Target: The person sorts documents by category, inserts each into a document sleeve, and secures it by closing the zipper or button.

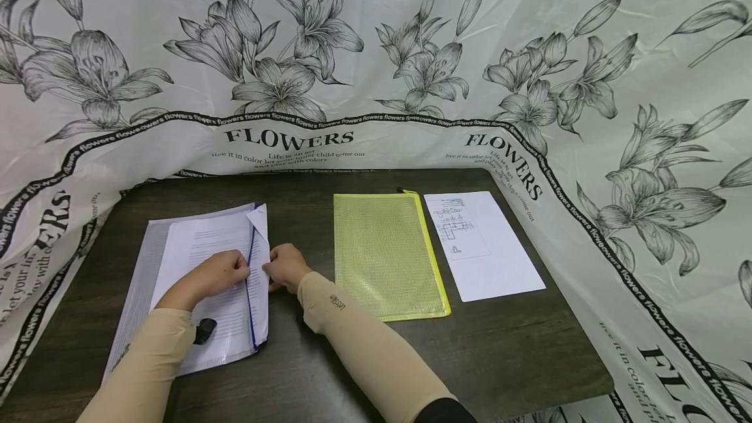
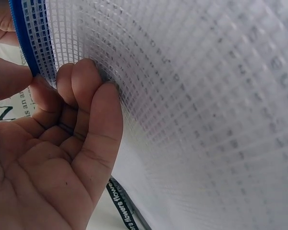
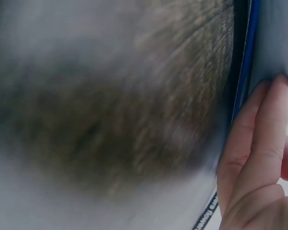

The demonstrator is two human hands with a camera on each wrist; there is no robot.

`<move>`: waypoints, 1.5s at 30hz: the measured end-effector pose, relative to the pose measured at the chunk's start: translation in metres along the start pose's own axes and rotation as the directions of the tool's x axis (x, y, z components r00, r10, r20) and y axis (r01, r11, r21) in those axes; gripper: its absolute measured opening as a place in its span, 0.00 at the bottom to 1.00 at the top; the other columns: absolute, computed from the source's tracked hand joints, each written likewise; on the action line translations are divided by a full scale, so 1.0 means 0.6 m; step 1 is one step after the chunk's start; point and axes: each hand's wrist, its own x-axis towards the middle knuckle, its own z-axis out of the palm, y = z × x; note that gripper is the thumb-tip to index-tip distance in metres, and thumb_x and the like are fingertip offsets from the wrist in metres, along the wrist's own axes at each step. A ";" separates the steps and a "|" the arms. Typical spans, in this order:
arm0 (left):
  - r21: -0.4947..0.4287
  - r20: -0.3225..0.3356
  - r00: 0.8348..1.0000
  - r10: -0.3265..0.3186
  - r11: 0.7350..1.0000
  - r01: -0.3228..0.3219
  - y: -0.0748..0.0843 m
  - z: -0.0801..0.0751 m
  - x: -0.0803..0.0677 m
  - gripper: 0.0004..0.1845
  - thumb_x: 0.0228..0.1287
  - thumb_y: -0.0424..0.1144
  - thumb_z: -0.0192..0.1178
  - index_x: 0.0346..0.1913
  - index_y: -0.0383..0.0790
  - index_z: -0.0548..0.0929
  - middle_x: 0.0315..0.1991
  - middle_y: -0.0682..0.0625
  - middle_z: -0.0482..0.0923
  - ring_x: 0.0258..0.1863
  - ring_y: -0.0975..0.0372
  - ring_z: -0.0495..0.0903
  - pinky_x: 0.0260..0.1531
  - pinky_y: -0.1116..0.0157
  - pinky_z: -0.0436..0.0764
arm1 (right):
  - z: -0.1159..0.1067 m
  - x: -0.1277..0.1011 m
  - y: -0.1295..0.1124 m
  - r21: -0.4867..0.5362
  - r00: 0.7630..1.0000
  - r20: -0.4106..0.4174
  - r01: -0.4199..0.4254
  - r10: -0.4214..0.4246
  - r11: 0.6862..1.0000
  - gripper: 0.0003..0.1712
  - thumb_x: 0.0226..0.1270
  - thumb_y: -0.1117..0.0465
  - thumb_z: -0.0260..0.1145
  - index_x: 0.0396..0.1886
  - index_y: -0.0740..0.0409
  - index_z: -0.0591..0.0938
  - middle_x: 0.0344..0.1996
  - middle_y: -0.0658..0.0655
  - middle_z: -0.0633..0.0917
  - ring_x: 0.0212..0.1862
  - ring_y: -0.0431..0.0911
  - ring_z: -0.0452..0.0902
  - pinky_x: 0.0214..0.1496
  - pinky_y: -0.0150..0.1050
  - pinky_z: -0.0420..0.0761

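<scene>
A clear mesh zip pouch [image 1: 140, 266] with a blue zipper edge [image 1: 252, 325] lies on the left of the table, printed papers [image 1: 200, 240] inside it. Along its right side a strip of the papers sticks out past the blue edge, its top corner folded over. My left hand [image 1: 211, 276] pinches the pouch's blue edge between thumb and forefinger, its other fingers curled against the mesh [image 2: 206, 96]. At the protruding paper edge, my right hand [image 1: 288, 267] holds the papers, fingers [image 3: 269, 129] lying flat along them beside the blue zipper.
A yellow mesh zip pouch [image 1: 388, 253] lies flat at mid-table. To its right is a white sheet [image 1: 493, 260] with a printed diagram. The dark wooden table [image 1: 317, 371] is bordered at the back and sides by a flower-printed cloth [image 1: 399, 142].
</scene>
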 end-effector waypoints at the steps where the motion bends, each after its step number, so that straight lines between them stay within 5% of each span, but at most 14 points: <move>1: 0.000 0.001 1.000 -0.001 1.000 0.001 0.001 0.000 0.000 0.04 0.63 0.33 0.55 0.31 0.37 0.74 0.26 0.50 0.71 0.27 0.60 0.69 0.28 0.62 0.68 | 0.001 0.000 0.000 -0.001 1.000 -0.005 -0.002 0.002 1.000 0.06 0.70 0.73 0.65 0.30 0.66 0.80 0.27 0.57 0.76 0.19 0.46 0.74 0.22 0.36 0.81; 45: 0.011 -0.007 0.998 0.061 0.998 -0.061 0.008 0.008 0.005 0.03 0.61 0.33 0.55 0.30 0.38 0.74 0.25 0.52 0.71 0.26 0.61 0.68 0.27 0.64 0.68 | 0.017 0.005 0.008 -0.083 0.999 -0.028 0.027 -0.029 0.996 0.19 0.68 0.74 0.65 0.17 0.64 0.72 0.24 0.58 0.75 0.15 0.47 0.74 0.19 0.37 0.80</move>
